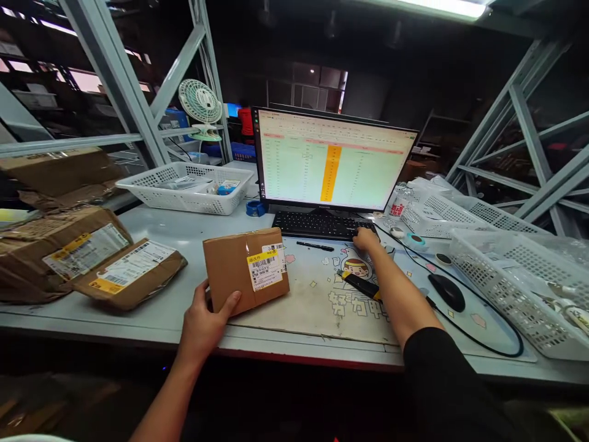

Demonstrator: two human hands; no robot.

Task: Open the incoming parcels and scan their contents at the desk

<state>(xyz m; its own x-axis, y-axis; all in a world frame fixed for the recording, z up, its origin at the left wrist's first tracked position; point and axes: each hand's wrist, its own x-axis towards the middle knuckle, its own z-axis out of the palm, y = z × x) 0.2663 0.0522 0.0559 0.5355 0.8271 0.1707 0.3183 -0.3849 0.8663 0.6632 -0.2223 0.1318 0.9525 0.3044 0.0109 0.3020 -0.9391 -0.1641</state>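
My left hand (207, 319) grips a small brown cardboard box (225, 258) at its lower left corner, thumb on the front face. The box is tilted up above the desk mat, and its shipping label (267, 268) faces me. My right hand (365, 239) reaches to the right end of the black keyboard (313, 225), fingers on the keys and holding nothing; the fingertips are partly hidden. A black pen (315, 246) lies in front of the keyboard. Beside my right forearm is a yellow-and-black utility knife (361, 284), partly covered by the arm.
A monitor (294, 166) showing a spreadsheet stands behind the keyboard. Taped parcels (133, 273) lie at left, before a white basket (184, 199). At right are a mouse (446, 291), its cable and more white baskets (515, 294). A clip fan (200, 101) hangs on the frame.
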